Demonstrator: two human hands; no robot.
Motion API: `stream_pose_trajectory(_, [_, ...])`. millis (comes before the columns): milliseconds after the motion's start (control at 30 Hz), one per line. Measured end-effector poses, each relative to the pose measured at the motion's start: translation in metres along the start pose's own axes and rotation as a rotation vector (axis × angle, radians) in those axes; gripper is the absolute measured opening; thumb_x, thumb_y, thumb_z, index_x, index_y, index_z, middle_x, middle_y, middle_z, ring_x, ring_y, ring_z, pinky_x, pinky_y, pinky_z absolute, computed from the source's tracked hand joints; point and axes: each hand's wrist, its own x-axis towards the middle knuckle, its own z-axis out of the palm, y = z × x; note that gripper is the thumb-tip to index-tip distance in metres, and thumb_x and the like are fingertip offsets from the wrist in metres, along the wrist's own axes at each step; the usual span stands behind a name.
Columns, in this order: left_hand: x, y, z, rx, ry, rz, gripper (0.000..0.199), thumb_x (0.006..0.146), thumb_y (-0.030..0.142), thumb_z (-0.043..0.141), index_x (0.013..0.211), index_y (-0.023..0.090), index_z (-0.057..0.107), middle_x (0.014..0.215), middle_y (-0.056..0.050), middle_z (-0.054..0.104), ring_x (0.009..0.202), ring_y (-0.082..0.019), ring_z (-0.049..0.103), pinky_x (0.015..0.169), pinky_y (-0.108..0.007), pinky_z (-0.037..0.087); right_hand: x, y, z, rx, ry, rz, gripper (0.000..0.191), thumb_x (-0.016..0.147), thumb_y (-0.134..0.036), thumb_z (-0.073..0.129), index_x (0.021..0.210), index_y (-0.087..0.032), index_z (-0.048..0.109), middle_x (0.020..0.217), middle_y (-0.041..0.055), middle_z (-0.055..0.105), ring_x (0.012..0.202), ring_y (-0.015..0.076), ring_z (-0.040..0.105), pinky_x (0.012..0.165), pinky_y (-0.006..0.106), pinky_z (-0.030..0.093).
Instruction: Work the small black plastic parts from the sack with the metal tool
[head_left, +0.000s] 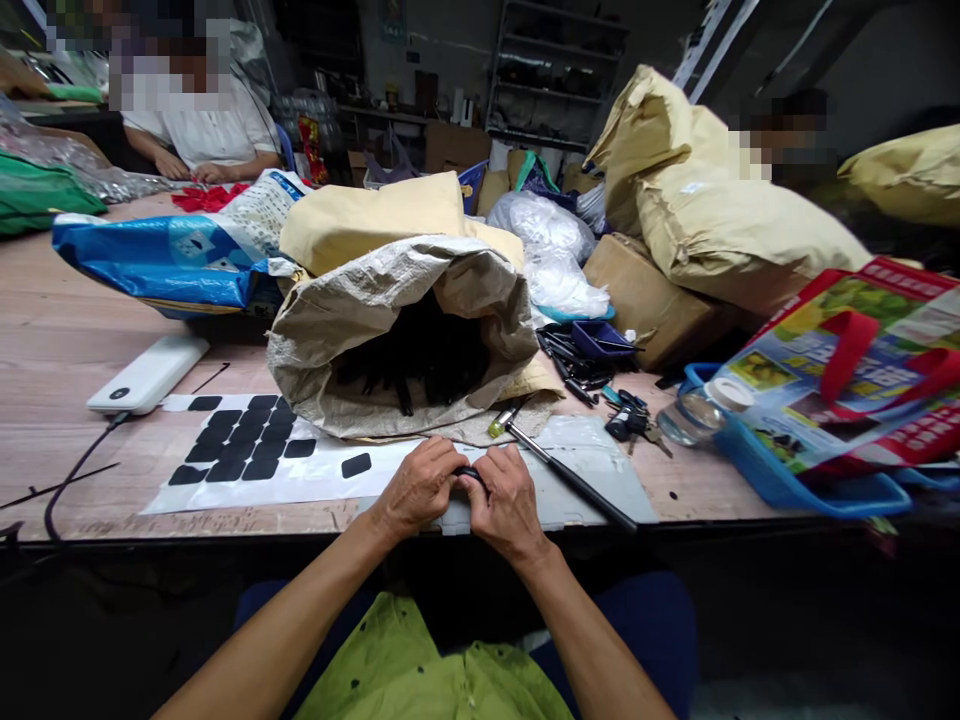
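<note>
My left hand and my right hand meet over the table's front edge, both closed on a small black piece. Fingers cover most of that piece. Right behind them an open woven sack lies on its side, with many dark pieces inside. To the left, a white sheet carries rows of black rounded squares, and one square sits apart. A hammer with a black handle lies at the right of my hands, on a grey board.
A white power bank with a cable is at the left. At the right are keys, a clear jar and a blue basket holding a colourful bag. Behind stand a box and large sacks. Two people sit across.
</note>
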Motion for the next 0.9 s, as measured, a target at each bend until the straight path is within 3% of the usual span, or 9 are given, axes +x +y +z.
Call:
stream_pose_trajectory(200, [0.000,-0.001,-0.001,-0.079,0.009,-0.050,0.021,0.087,0.005,0.052,0.092,0.018,0.068,0.084,-0.005,0.062,0.084,-0.020,0.055,0.081,-0.034,0.046,-0.001,0.003,-0.002,0.020,-0.017,0.040,0.020,0.096,-0.030,0.054,0.080,-0.020,0.060,0.083,0.0063,0.058,0.084,0.0218,0.048,0.077,0.035,0.037])
stream_pose_trajectory(467, [0.006,-0.002,-0.003,-0.183,-0.059,-0.143,0.012,0.085,0.011,0.066,0.093,0.019,0.069,0.084,-0.003,0.062,0.087,-0.019,0.057,0.082,-0.033,0.045,-0.001,0.015,-0.027,0.060,-0.057,0.075,0.020,0.091,-0.040,0.066,0.099,-0.021,0.068,0.090,0.0046,0.065,0.090,0.0215,0.054,0.085,0.036,0.041])
stream_pose_trajectory(633, [0.008,0.000,-0.006,-0.178,-0.095,-0.156,0.010,0.083,0.015,0.073,0.090,0.019,0.069,0.086,-0.003,0.063,0.088,-0.019,0.057,0.081,-0.033,0.044,0.000,0.046,-0.045,-0.136,0.109,0.212,0.023,0.089,-0.032,0.065,0.108,-0.020,0.069,0.101,0.0080,0.065,0.096,0.0245,0.054,0.088,0.039,0.041])
stream_pose_trajectory(733, [0.008,0.000,-0.006,-0.167,-0.099,-0.153,0.011,0.081,0.016,0.076,0.090,0.019,0.070,0.086,-0.003,0.062,0.089,-0.020,0.057,0.080,-0.033,0.044,-0.003,0.067,-0.047,-0.279,0.086,0.314,0.032,0.087,-0.031,0.068,0.117,-0.020,0.068,0.104,0.0093,0.065,0.096,0.0259,0.053,0.083,0.038,0.041])
stream_pose_trajectory(900, [0.008,0.000,-0.006,-0.159,-0.104,-0.160,0.011,0.079,0.019,0.079,0.088,0.019,0.072,0.086,-0.003,0.061,0.087,-0.020,0.057,0.079,-0.033,0.044,-0.008,0.073,-0.044,-0.301,0.014,0.292,0.010,0.092,-0.026,0.060,0.096,-0.021,0.067,0.091,0.0073,0.062,0.088,0.0233,0.052,0.077,0.035,0.040])
